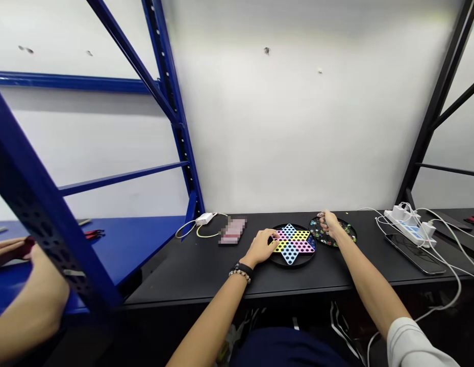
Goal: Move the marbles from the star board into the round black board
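Note:
A round black Chinese checkers board with a star of blue, yellow and pink points lies on the black table. My left hand is at its left side, fingers curled over the rim and the fingertips on the star. Right of the board is a round black tray holding many small coloured marbles. My right hand is over this tray, fingers closed in a pinch; what they hold, if anything, is too small to make out.
A blurred-out pinkish flat object and a white adapter with cable lie left. At right are a white power strip, trailing cables and a dark phone. Another person's arm shows beyond the blue rack post.

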Motion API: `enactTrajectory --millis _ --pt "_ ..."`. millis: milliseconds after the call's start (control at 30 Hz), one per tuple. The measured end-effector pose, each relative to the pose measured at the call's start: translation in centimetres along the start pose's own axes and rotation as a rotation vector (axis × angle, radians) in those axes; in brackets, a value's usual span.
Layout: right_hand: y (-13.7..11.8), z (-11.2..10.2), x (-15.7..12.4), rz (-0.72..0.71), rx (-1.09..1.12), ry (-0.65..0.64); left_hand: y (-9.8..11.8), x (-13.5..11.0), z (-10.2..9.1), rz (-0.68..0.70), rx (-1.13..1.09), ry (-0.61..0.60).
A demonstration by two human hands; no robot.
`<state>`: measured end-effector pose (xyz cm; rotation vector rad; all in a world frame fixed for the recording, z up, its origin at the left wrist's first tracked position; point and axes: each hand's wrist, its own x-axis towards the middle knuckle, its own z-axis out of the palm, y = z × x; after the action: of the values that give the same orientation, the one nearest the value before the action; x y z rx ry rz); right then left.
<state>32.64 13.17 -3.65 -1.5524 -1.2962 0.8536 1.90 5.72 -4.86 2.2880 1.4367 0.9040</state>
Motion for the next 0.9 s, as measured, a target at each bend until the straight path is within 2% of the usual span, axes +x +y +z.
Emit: enactTrajectory --millis 133,267,367,467,700,900 --pt "-0.5 0.0 0.7 -0.021 -0.171 0.016 -0.1 0.0 0.0 0.006 -0.006 0.001" --pt "-0.5 1.3 0.5 -0.055 -0.459 0.043 -0.1 0.0 0.0 0.012 -0.007 -0.001" --pt "-0.5 2.3 0.0 -0.063 -0.662 0.021 -0.1 0.0 0.0 0.013 -0.006 0.007" --pt "-0.5 2.3 -0.3 -0.053 -0.814 -0.012 -0.3 0.1 0.2 0.012 -0.003 0.012" --pt "-0.6 0.3 0.1 -0.051 -0.98 -0.133 -0.5 0.2 0.3 0.025 0.007 0.014" --pt "-1.2 1.6 0.0 -0.085 -1.053 -0.215 -0.7 0.3 0.5 0.02 0.013 0.012"
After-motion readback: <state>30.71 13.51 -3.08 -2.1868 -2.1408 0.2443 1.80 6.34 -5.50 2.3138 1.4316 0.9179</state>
